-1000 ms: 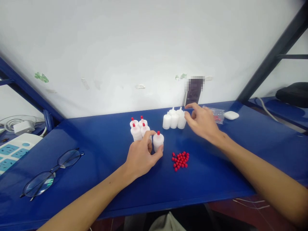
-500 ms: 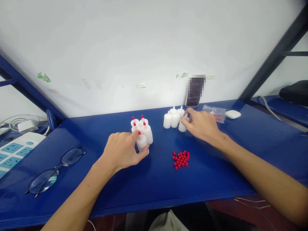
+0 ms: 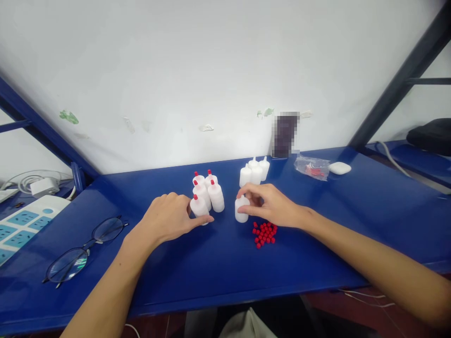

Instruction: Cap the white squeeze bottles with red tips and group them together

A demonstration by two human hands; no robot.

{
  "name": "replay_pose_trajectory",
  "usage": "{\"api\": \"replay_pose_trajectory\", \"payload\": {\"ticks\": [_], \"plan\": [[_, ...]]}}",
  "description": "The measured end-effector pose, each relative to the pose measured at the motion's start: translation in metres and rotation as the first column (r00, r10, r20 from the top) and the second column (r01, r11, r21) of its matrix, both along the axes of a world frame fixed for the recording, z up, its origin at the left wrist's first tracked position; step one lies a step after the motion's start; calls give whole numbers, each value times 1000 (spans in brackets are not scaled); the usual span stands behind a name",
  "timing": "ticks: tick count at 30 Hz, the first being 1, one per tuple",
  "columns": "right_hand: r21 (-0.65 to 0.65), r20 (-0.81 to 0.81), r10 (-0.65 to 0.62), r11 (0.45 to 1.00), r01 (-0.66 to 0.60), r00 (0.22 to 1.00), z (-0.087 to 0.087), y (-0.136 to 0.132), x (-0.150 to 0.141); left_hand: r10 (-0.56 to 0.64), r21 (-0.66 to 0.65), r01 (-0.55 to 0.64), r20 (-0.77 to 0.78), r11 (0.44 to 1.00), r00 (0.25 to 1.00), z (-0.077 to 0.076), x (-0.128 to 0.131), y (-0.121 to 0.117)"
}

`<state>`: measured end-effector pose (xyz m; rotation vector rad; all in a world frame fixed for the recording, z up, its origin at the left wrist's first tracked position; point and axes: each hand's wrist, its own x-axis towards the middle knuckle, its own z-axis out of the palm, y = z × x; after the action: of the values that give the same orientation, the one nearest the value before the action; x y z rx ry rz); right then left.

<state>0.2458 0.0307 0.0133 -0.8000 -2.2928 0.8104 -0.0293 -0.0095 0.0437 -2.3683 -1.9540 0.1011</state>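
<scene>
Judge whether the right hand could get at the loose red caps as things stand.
Probably yes: the loose red caps lie close to the right hand, with nothing covering them. Its grip is on an uncapped white bottle, though, so it might need to release that first.

Bare left forearm [image 3: 107,287], small dark spot [image 3: 120,264] near wrist; bare right forearm [image 3: 369,253]; pale greyish cloth [image 3: 251,327] at lap.
</scene>
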Motion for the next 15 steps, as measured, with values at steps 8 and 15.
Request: {"api": "replay_pose_trajectory", "payload": {"ticks": [8,15], "plan": [[-29,-11,139,990,-139,990,3,6,-26,-88,-87,103,161,991,983,-7,-5,8],[70,-18,130,989,-129,991,1,22,-45,-44,-72,62,222,996,974,-13,-4,17]]}}
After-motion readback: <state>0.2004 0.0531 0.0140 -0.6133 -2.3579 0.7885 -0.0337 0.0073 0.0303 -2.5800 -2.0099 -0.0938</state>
